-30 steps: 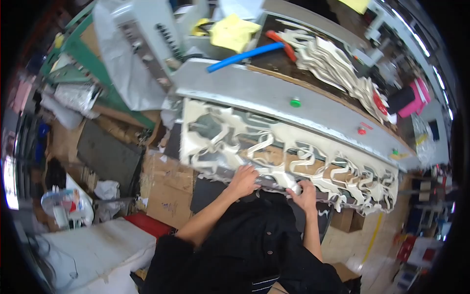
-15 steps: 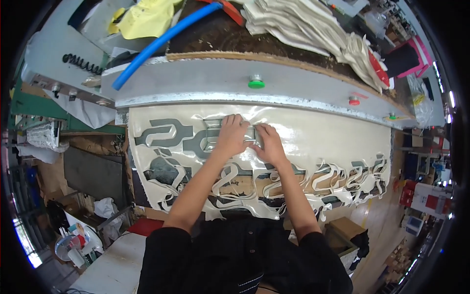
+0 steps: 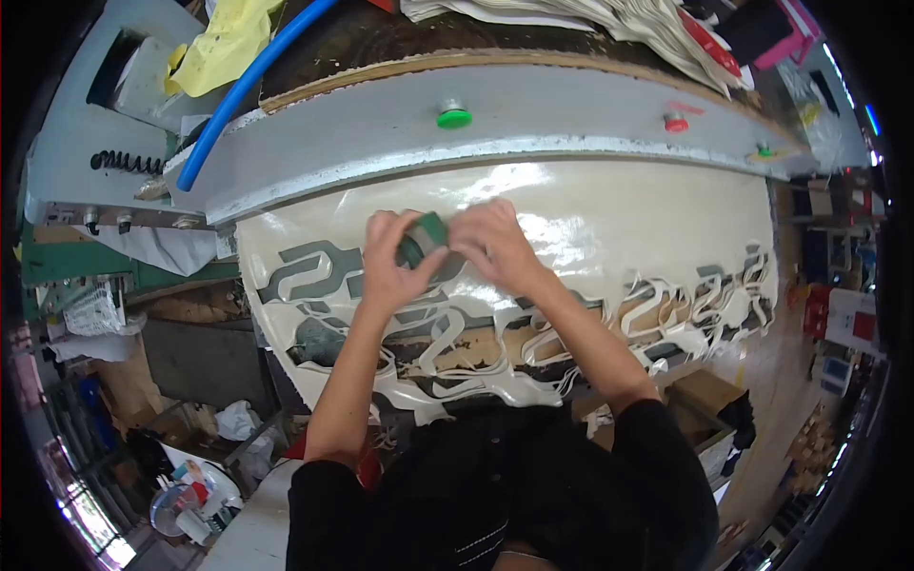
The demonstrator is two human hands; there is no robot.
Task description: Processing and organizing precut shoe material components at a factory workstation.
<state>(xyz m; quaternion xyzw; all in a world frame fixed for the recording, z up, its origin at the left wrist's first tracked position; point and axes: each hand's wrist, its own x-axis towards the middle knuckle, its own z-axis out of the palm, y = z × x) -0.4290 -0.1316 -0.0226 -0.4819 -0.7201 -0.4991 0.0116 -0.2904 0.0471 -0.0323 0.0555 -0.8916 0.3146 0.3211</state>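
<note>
My left hand is closed around a cutting die, a metal-edged tool with green on its face, lifted and tilted above a cream sheet. My right hand is at the die's right edge, fingers curled together and slightly blurred; what they pinch is hidden. Fork-shaped cut-outs show dark grey through the sheet on the left. Along its near side the sheet is a web of thin leftover strips.
A grey machine beam crosses behind the sheet, carrying a green button and a red button. A blue tube hangs over its left end. Stacked cream pieces lie on top. A box stands at near right.
The die has come up off the sheet and tipped, showing its green side. My left hand moved left with it; my right hand shifted slightly left. The whole view also moved.
</note>
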